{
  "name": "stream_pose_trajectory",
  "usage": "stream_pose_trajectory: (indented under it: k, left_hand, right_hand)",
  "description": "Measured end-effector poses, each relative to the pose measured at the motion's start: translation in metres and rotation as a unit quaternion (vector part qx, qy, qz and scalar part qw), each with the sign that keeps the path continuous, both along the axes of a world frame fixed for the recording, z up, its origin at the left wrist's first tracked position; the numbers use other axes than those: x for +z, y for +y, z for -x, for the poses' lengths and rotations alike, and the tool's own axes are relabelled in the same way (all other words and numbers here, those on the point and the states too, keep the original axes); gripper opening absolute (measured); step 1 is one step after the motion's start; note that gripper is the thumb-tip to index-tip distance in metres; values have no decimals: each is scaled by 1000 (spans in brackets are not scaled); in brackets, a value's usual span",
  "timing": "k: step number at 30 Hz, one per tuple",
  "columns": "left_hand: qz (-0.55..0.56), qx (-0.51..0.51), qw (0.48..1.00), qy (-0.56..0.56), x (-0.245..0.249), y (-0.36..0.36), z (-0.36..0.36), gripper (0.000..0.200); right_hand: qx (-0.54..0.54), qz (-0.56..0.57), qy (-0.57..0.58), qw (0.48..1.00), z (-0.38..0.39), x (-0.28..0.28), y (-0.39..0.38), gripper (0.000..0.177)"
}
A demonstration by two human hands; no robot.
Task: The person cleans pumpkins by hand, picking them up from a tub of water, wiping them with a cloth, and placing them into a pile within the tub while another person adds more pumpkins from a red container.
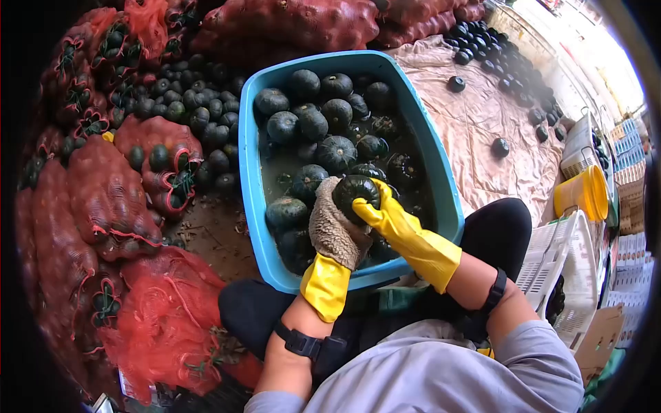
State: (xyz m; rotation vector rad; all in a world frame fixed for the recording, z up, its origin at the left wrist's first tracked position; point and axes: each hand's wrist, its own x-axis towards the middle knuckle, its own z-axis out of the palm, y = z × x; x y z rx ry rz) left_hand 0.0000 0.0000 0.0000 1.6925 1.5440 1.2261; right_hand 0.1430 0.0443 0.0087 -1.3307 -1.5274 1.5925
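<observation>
A dark green kabocha squash (355,193) is held between my two hands, over the near part of a blue tub (249,186). My left hand (336,227) wears a yellow rubber glove with a brown terry cloth mitt (334,230) over it, and the mitt presses against the squash's left side. Yellow rubber covers my right hand (394,219) too, its fingers closed on the squash's right side. Murky water fills the tub, and several more squashes (337,153) float or sit in it, wet and shiny.
Red mesh sacks (113,186) of squashes are piled to the left and along the back. Loose squashes (200,103) lie beside the tub. A pinkish sheet (468,131) at right bears more. White crates (561,268) and a yellow bucket (584,193) stand at far right.
</observation>
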Motion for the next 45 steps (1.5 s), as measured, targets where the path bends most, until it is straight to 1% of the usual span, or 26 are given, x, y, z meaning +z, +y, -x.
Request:
stream_pose_trajectory:
  k: [1, 2, 5, 7, 10, 12, 13, 15, 16, 17, 18, 19, 22, 24, 26, 29, 30, 31, 33, 34, 37, 38, 40, 42, 43, 45]
  left_hand:
    - [5, 11, 999, 44, 9, 1, 0, 58]
    - [9, 21, 996, 90, 15, 2, 1, 58]
    - [-40, 13, 983, 179, 10, 6, 30, 60]
    - [-47, -59, 995, 69, 2, 0, 42, 83]
    - [-84, -60, 986, 132, -4, 1, 38, 68]
    - [-116, -62, 979, 153, 1, -2, 26, 69]
    - [-146, -62, 959, 233, -11, -1, 24, 68]
    - [-69, -26, 964, 257, -23, 1, 13, 65]
    - [-28, 32, 984, 174, -17, 1, 6, 64]
    - [15, 86, 992, 90, -11, 0, -2, 62]
    - [57, 138, 989, 5, -4, -2, -5, 61]
    - [27, 85, 995, 35, 1, -2, 2, 62]
    - [-29, -24, 991, 125, 33, -1, 38, 68]
    - [-38, -36, 998, -40, -18, -2, 41, 72]
    - [37, -14, 998, 47, -15, -2, 30, 73]
    - [94, 51, 989, 101, 0, 1, 9, 76]
    - [84, 96, 987, 99, 2, 0, 6, 78]
    - [49, 49, 993, 99, 4, 3, 14, 73]
    - [-20, -42, 995, 93, 8, 5, 42, 64]
    - [-77, -28, 991, 109, 16, -1, 47, 49]
    - [-41, 44, 987, 147, -11, -7, 28, 61]
    - [-4, 49, 975, 219, -11, -4, 18, 65]
    - [64, 57, 955, 283, 4, 2, 2, 74]
    - [156, 90, 975, 127, 18, 1, -7, 81]
    - [170, 96, 978, 67, 21, 1, -8, 84]
    - [82, 58, 995, 26, 10, -1, -6, 84]
  right_hand:
    - [58, -46, -94, 993, -5, 8, 3, 85]
    - [44, -318, -206, 924, -10, -5, -2, 81]
    - [171, -212, -154, 950, -3, 53, -2, 75]
    - [161, -153, -135, 966, -8, 58, -6, 71]
    - [112, -21, -91, 989, 0, 56, -9, 74]
    - [182, -249, -107, 945, -15, -7, -5, 78]
    - [176, -210, -46, 961, -14, -8, -11, 78]
    - [49, -163, 44, 984, -2, -22, -22, 79]
    - [-2, -211, 17, 977, 5, -29, -18, 80]
    - [-100, -17, 175, 979, 13, -36, -10, 80]
    - [-21, -187, -50, 981, 1, -26, -8, 84]
    - [17, -420, -162, 893, -5, -13, -5, 89]
    - [169, -287, -101, 937, -5, 34, -6, 87]
    - [137, -142, 25, 980, -3, 20, -8, 73]
    - [24, 56, 188, 980, 10, 0, -11, 61]
    - [-99, -68, 107, 987, 20, -46, -3, 69]
    - [-60, -218, -81, 971, 11, -42, -3, 80]
    - [-18, -179, -43, 983, 8, -23, -11, 89]
    - [56, -259, -94, 960, 1, 17, -22, 90]
    - [77, -206, 4, 976, -2, 16, -19, 86]
    - [39, -86, 143, 985, 12, 2, -7, 77]
    - [0, -59, 139, 989, 16, -3, -1, 68]
    - [-64, -194, -5, 979, 20, -15, 6, 67]
    - [-47, -402, -111, 908, 24, -19, -2, 71]
    - [-76, -402, -139, 902, 27, -29, -8, 72]
    - [-65, -233, -24, 970, 18, -38, -4, 73]
